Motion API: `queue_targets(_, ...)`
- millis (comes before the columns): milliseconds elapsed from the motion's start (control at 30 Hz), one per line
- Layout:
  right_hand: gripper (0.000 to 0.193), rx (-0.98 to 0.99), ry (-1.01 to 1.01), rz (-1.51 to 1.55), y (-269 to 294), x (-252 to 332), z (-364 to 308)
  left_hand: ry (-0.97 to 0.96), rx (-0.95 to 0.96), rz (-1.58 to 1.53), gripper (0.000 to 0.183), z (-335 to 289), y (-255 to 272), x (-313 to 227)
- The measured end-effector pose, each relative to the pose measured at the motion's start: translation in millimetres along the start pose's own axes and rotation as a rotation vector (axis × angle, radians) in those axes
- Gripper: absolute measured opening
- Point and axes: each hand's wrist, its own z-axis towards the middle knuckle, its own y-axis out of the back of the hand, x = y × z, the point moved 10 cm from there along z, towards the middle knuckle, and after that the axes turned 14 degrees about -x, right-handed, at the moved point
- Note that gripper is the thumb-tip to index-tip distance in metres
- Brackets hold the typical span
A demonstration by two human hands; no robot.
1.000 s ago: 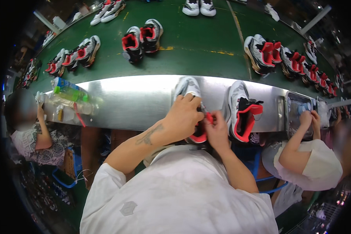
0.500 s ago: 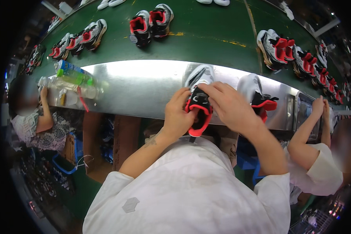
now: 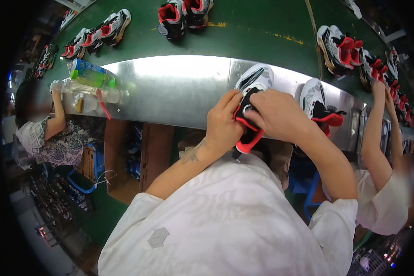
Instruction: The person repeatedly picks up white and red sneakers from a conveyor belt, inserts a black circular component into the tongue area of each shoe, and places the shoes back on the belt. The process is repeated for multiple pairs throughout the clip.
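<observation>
Between my hands is a white, grey and black sneaker [image 3: 258,77] with a red lining, its toe pointing away from me over the metal ledge. My left hand [image 3: 223,123] is closed around the left side of its collar. From the right, my right hand [image 3: 280,112] grips the black tongue, its fingers bent over the top; the fingertips are partly hidden. A matching sneaker [image 3: 313,94] rests to the right of my right hand, its red-lined tongue folded outward.
Beyond the metal ledge [image 3: 170,87] runs a green surface [image 3: 253,39] bearing several pairs of sneakers. Plastic bottles [image 3: 94,79] and a red strip [image 3: 103,105] lie at the left. A co-worker sits on each side; the right one's arms [image 3: 377,115] reach toward sneakers. Cardboard [image 3: 157,152] stands below the ledge.
The view has shifted, so the ledge sits higher. My right hand has curled more tightly over the tongue. The right co-worker's arms have reached farther forward to the sneakers.
</observation>
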Motion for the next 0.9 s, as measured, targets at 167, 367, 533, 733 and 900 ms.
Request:
queue_targets(167,0.04,-0.188,0.013,0.017,10.4,0.4,2.4,-0.037,0.018,0.034,0.052,1.7,-1.3,-1.4)
queue_targets(367,0.033,0.322,-0.235,-0.116,-25.7,-19.0,-5.0,-0.022,0.055,0.049,0.054,-0.5,-4.7,3.8)
queue_targets(533,0.033,0.014,-0.045,0.059,-2.3,-8.7,-1.9,-0.016,0.054,0.044,0.052,-1.5,-6.3,1.9)
queue_targets(733,0.038,-0.243,0.103,0.089,11.4,0.2,-7.2,0.007,0.108,0.066,0.053,1.2,-8.1,-2.9)
queue_targets(900,0.038,0.05,-0.144,-0.084,-12.6,-13.4,-7.7,-0.037,0.079,0.065,0.061,-2.1,-6.4,2.7)
